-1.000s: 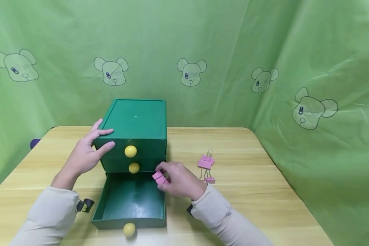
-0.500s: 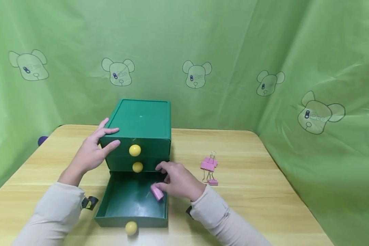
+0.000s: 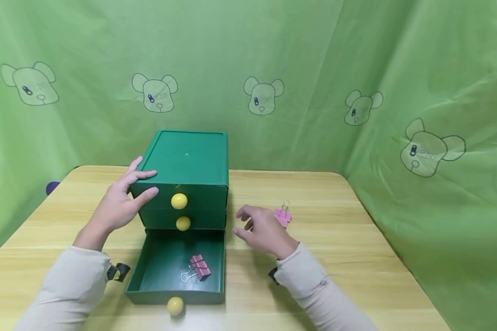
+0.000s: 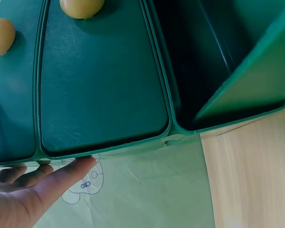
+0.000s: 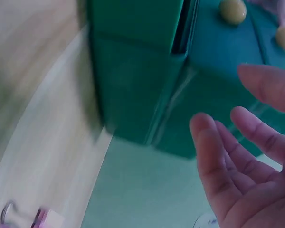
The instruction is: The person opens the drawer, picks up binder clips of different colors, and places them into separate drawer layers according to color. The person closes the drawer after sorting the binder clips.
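My left hand [image 3: 122, 202] rests with spread fingers on the left upper edge of a green drawer cabinet [image 3: 186, 158]; in the left wrist view its fingertips touch the cabinet's side. The bottom drawer [image 3: 161, 257] is pulled out, and a pink binder clip [image 3: 200, 267] with a silver handle lies on its floor. To the right of the cabinet, my right hand [image 3: 265, 230] is over the table with fingers loosely bent and nothing held. Beside it on the table are pink binder clips [image 3: 282, 217], partly hidden behind the hand.
Two upper drawers are closed, with yellow knobs [image 3: 179, 201]. Another yellow knob [image 3: 175, 305] is on the drawer pulled out toward the front. A wooden table [image 3: 327, 257] lies beneath, with a green curtain [image 3: 306, 92] around it.
My right hand has let go of the pink binder clip, which now lies in the bottom drawer, and has moved right toward the clips on the table. My left hand stays on the cabinet.
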`<state>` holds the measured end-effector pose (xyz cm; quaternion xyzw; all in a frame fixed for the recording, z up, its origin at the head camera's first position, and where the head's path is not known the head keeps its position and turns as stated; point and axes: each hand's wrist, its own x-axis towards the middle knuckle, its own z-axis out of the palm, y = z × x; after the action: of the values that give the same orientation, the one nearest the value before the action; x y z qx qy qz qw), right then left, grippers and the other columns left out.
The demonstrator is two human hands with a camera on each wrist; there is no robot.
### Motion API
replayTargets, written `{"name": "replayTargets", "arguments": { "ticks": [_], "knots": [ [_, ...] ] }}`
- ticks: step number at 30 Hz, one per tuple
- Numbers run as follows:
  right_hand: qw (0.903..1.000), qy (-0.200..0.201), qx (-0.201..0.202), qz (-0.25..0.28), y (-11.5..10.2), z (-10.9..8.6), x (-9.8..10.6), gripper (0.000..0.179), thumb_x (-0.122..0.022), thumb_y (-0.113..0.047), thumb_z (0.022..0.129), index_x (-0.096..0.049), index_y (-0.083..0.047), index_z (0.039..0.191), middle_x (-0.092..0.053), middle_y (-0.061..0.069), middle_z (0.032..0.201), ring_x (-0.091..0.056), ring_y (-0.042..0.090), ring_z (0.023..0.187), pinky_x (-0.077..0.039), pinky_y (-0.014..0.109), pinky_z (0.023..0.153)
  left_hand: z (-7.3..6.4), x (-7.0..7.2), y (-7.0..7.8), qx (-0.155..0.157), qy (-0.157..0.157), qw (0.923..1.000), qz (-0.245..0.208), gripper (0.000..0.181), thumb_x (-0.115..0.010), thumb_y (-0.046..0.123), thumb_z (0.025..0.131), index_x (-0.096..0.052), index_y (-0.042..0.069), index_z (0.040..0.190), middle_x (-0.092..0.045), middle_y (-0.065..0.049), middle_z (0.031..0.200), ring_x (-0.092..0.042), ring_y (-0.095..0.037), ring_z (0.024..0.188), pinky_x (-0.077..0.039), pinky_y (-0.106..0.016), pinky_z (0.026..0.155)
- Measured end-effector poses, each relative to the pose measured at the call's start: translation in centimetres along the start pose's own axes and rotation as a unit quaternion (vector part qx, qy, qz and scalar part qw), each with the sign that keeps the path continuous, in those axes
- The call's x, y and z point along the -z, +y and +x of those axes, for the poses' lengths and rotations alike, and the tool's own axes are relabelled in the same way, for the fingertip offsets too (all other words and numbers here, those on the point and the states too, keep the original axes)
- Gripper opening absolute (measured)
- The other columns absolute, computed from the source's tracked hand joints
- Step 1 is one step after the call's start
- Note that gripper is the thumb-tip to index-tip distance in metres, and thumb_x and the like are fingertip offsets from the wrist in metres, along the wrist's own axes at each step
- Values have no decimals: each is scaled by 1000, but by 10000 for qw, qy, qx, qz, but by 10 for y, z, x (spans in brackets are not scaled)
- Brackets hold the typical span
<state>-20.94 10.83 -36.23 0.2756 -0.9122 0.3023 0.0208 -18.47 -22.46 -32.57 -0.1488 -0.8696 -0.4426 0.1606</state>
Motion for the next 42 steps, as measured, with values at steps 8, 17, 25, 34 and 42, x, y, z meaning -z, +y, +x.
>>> {"name": "replayTargets", "arguments": {
  "ticks": [8,17,25,34,42],
  "knots": [
    [9965,473,-398,-557,31,-1,9,22,-76,-17,85,-65,-6,101,-67,9,95,-66,24,80,-53,37,73,1,0,1,-48,39,10000,3,47,-64,26,95,-54,2,134,-15,-9,161,-13,-42,144,-14,-70,105],
    [9872,296,-871,-1302,61,-6,10,28,-77,-18,83,-65,-2,102,-67,14,97,-63,25,86,-52,39,74,1,2,2,-113,58,9999,-97,46,-64,25,95,-54,2,134,-14,-9,161,-12,-42,144,-13,-70,105],
    [9706,-90,-1825,-1568,77,-17,12,33,-80,-23,79,-64,-6,102,-65,8,96,-56,19,72,-48,35,59,0,2,1,-66,43,9999,-63,47,-65,26,95,-54,2,134,-14,-8,161,-13,-42,144,-14,-70,105],
    [9608,-571,-2199,-1587,84,-26,17,35,-82,-31,77,-60,-8,93,-55,1,73,-52,19,63,-44,34,54,0,1,0,-104,41,9999,-83,46,-64,25,95,-54,2,134,-14,-8,161,-13,-42,143,-14,-70,104],
    [9726,-634,-1801,-1329,93,-30,11,20,-76,-10,80,-57,-6,84,-52,2,68,-50,18,60,-44,32,57,-1,1,-1,-81,35,9999,-71,46,-64,26,95,-55,1,133,-15,-9,161,-13,-43,143,-14,-70,104]
  ]
}}
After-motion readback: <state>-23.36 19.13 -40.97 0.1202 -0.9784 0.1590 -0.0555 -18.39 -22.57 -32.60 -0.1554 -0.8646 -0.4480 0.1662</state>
